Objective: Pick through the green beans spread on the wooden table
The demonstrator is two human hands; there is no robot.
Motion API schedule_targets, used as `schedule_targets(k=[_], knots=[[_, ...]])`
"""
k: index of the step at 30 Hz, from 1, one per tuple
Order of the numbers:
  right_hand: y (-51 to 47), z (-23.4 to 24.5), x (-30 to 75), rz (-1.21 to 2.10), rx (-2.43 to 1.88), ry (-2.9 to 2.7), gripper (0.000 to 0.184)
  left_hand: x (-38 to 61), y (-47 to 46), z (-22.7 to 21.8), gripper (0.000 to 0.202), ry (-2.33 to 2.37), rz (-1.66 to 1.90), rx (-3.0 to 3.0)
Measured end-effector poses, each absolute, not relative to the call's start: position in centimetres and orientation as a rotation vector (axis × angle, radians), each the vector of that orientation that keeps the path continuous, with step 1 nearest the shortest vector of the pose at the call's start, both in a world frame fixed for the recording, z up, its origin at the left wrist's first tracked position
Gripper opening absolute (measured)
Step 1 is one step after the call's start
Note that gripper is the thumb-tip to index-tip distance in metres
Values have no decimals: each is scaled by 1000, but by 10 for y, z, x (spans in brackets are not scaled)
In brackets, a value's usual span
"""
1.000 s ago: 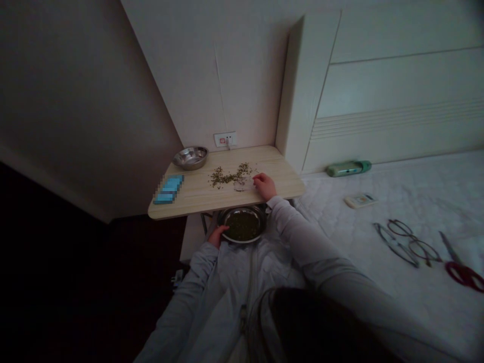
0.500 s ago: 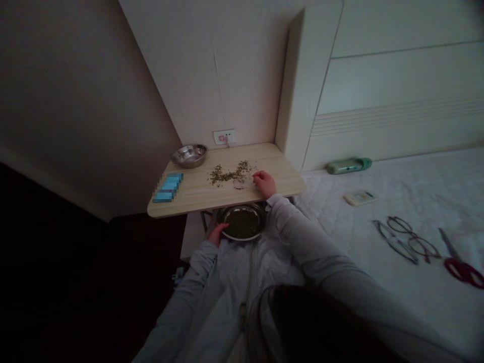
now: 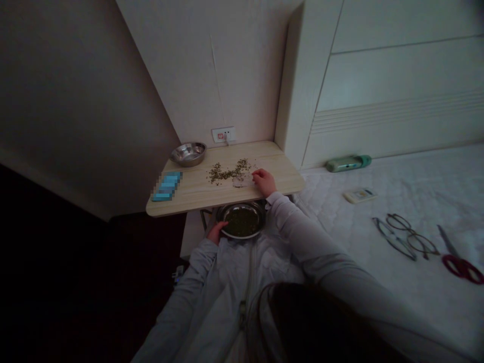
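Observation:
My left hand (image 3: 217, 232) grips the left rim of a steel bowl (image 3: 260, 229), thumb over the edge. Small dark-green grains (image 3: 242, 222) cover the bowl's bottom, and the bowl sits against my lap at the table's near edge. Over the wooden tabletop (image 3: 192, 194), my right hand (image 3: 264, 181) pinches a thin, see-through flat piece (image 3: 243, 182), perhaps a plastic card. That piece lies low at the near side of a loose scatter of greenish-brown grains (image 3: 223, 174). My right fingertips are partly hidden.
A second steel bowl (image 3: 189, 154) stands at the table's back left, behind a blurred blue phone-like object (image 3: 167, 186). A wall socket (image 3: 223, 134) has a plug in it. On the bed (image 3: 325, 212) lie a green bottle-like object (image 3: 348, 163), a white box-like item (image 3: 360, 195), glasses (image 3: 410, 234) and red-handled scissors (image 3: 459, 266).
The view has shifted very slightly. Both hands keep nearly the same places, the left at the bowl and the right with the see-through piece by the grains.

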State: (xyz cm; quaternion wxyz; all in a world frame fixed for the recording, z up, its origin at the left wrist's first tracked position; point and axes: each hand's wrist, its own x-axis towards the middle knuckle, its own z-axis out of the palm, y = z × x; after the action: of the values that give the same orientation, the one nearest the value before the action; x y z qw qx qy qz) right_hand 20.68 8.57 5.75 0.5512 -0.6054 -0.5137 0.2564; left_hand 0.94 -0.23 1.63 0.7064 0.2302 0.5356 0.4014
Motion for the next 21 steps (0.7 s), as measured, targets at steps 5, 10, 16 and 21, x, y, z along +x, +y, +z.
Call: schedule_targets(k=[5,10,16,21], knots=[[85,57,207,607,-1416,-1227,15,9,-2,18,15,1238,856,515],[84,59,207,590,-1412,-1236,14,7,-1,13,19,1208,868,530],[84,59,207,597,-1424,-1230,14,7,0,12,20,1205,835,518],[85,58,207,618,-1421,-1217,15,8,0,13,18,1203,847,546]])
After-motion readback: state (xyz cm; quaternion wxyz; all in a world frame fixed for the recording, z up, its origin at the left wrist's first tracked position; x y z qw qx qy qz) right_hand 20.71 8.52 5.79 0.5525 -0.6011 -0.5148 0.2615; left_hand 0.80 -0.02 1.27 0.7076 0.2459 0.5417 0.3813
